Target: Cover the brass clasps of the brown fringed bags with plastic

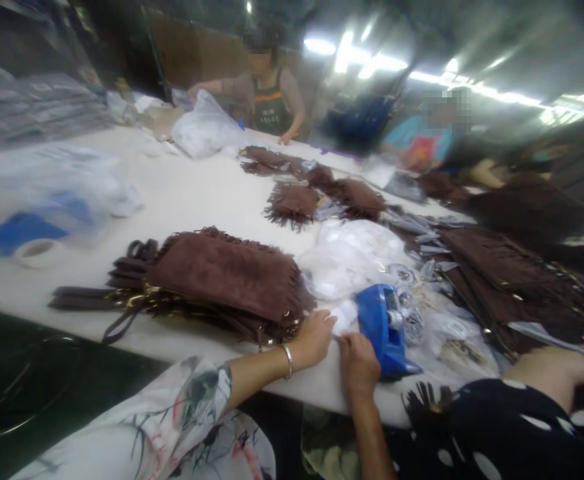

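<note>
Table [172, 193], white; brown fringed bags [227, 277] stacked at ten o'clock from my hands, blue dispenser [375, 320] at two. My left hand [315, 340] and right hand [359, 360] both pinch a white piece [345, 315] (blurry, material unclear), just beside the dispenser at nine o'clock.

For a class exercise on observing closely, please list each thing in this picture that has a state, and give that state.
Left hand: fingers bent, at the white item
Right hand: fingers curled, at the white item; exact grip unclear
Bracelet: worn
Blue dispenser: resting on the table
Nearest brown bags: piled
White plastic: crumpled
Ceiling lights: lit
</note>
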A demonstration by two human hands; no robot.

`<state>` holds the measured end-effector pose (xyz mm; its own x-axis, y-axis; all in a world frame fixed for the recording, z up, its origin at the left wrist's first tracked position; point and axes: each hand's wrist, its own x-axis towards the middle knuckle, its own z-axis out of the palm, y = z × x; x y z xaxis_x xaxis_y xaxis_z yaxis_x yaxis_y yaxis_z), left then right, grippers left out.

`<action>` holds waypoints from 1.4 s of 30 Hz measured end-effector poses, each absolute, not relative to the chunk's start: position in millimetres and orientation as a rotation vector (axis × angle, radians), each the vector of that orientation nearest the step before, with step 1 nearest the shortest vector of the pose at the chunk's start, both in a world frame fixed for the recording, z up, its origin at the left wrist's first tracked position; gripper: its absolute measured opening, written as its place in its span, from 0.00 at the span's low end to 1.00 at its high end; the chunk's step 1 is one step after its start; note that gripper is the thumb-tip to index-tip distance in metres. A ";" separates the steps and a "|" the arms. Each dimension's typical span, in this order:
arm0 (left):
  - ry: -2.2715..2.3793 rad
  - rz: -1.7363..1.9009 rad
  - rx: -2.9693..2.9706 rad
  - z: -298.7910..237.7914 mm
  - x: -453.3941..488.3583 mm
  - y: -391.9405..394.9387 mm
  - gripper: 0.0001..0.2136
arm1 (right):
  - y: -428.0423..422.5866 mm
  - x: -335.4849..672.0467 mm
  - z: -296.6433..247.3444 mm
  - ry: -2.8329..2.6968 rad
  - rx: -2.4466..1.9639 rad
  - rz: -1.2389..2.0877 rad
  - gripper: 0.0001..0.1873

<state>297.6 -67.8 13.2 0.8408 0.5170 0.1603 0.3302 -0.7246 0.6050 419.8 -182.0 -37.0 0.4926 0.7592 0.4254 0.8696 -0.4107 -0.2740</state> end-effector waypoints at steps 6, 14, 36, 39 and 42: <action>0.749 0.579 2.301 -16.8 312.9 -60.0 0.13 | -184.5 425.6 -36.0 -1.281 -2.268 -0.208 0.27; 0.749 0.645 2.301 -17.2 311.3 -63.0 0.21 | -184.1 421.4 -29.3 -1.099 -2.242 -0.159 0.23; 0.335 0.528 1.463 39.5 257.2 -84.6 0.25 | -220.3 368.0 48.6 -0.417 -1.775 0.428 0.21; 0.387 0.377 1.064 58.5 234.4 -88.5 0.17 | -217.7 352.8 52.1 -0.361 -1.744 0.460 0.28; 0.467 0.334 0.970 62.4 218.3 -86.2 0.17 | -214.7 333.6 55.4 -0.409 -1.775 0.508 0.30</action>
<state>218.3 -86.2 62.4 0.8519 0.4712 -0.2286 -0.0640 0.5269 0.8475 333.6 -214.7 55.4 0.8437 0.5218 -0.1260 0.0121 -0.2531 -0.9674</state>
